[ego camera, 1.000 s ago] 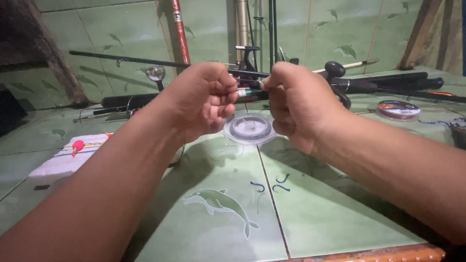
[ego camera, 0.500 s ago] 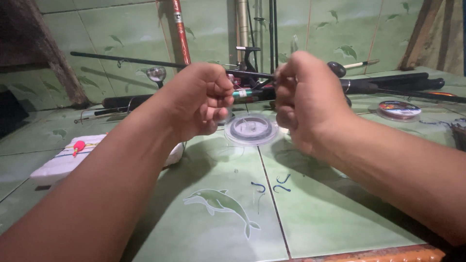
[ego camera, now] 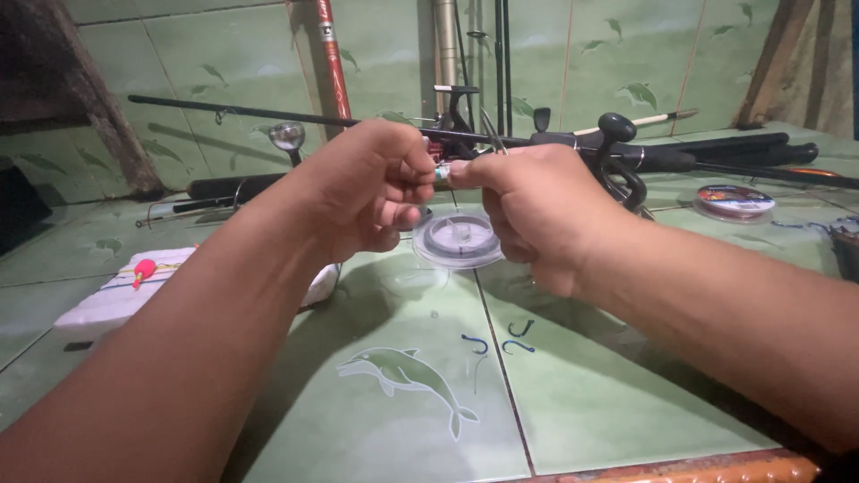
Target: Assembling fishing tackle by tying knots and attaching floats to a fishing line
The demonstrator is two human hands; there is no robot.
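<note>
Head view. The left hand (ego camera: 376,192) and the right hand (ego camera: 537,210) are held together above the green glazed floor tiles (ego camera: 591,402), fingertips meeting at a small silvery-green tackle piece (ego camera: 441,173). The piece is pinched between thumb and forefinger of both hands; the remaining fingers are curled closed. Whether a line is threaded through it cannot be told.

Compared with the view half a second earlier, the right hand is lowered and brought level with the left, and the pinch point is now exposed between the two thumbs. The work in hand is therefore judged to be at a fine threading or knotting stage rather than a pulling stage.

Directly below the hands, a clear round plastic spool of fishing line (ego camera: 458,240) lies flat on the tiles. Two small dark fishing hooks (ego camera: 499,344) lie nearer the camera, beside a printed dolphin motif (ego camera: 407,376). A black fishing rod with reel (ego camera: 617,148) rests behind the hands. A second flat spool with a coloured label (ego camera: 734,202) lies to the right. A white foam winder with a pink float (ego camera: 134,286) lies to the left.
</note>
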